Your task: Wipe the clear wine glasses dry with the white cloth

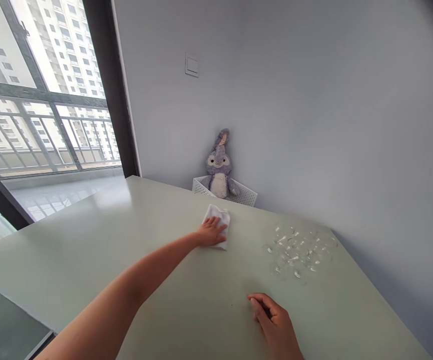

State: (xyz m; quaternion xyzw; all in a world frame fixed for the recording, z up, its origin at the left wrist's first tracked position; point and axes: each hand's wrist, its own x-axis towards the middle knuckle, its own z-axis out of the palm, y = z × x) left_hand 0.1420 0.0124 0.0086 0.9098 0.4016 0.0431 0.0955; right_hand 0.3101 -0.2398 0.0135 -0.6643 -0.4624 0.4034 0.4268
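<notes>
A folded white cloth (pixel 222 218) lies on the pale green tabletop (pixel 163 215), near its back edge. My left hand (pixel 211 231) presses flat on the cloth, fingers spread, arm stretched out across the table. Closer to me, my right hand (pixel 272 320) rests low over the tabletop, its fingers curled in and the thumb against the index finger. Nothing shows between them. To the right of the cloth, a cluster of clear, shiny rounded pieces (pixel 295 252) is spread on the table; their exact kind is hard to make out.
Behind the table's back edge, a purple plush rabbit (pixel 219 170) sits in a white perforated basket (pixel 245 192). A grey-white wall (pixel 314 125) with a light switch (pixel 191 65) rises behind. A dark-framed glass door (pixel 116 85) stands left. A dark glassy surface (pixel 9 320) is at lower left.
</notes>
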